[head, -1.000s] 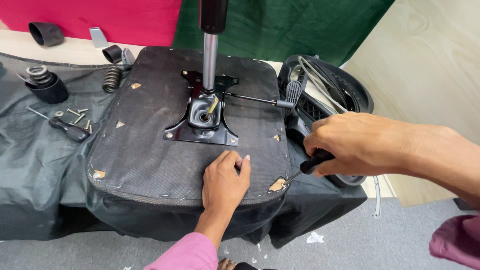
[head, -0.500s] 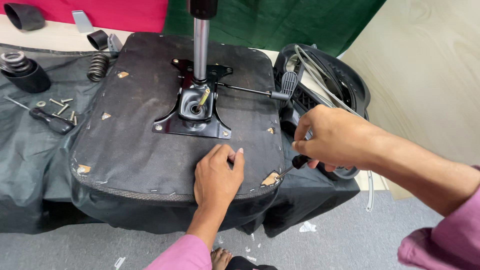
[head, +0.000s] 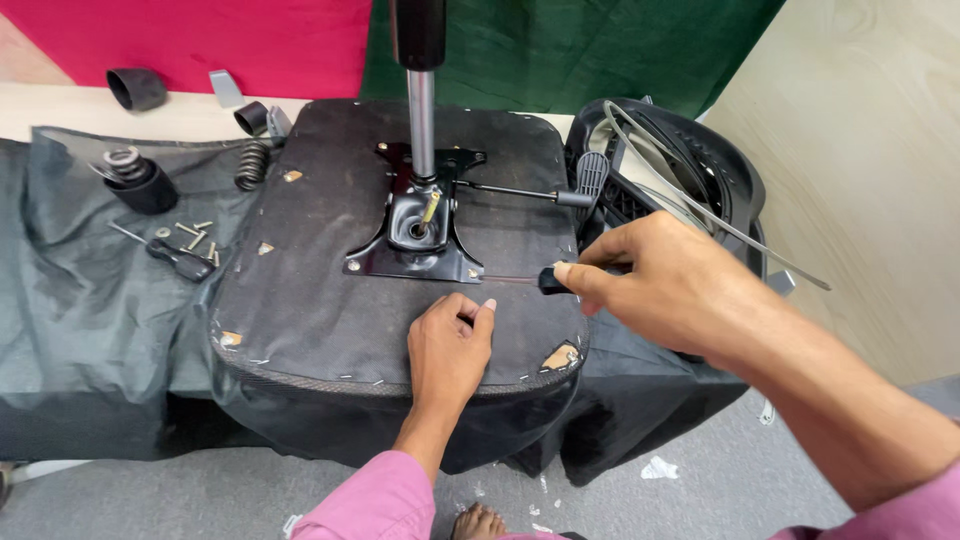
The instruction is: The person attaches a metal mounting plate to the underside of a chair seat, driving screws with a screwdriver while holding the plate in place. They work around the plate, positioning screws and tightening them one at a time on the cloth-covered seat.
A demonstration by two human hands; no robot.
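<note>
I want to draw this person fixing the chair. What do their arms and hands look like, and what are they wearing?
Both hands are bare: no gloves, rings or watch show. The left hand comes from a pink sleeve that ends near the wrist. The right hand has a long bare forearm, with the same pink sleeve only showing at the picture's bottom right corner. Fingernails are short and plain.

Glossy black metal plate (head: pixel 415 255); matt seat underside (head: pixel 320 300)
</note>
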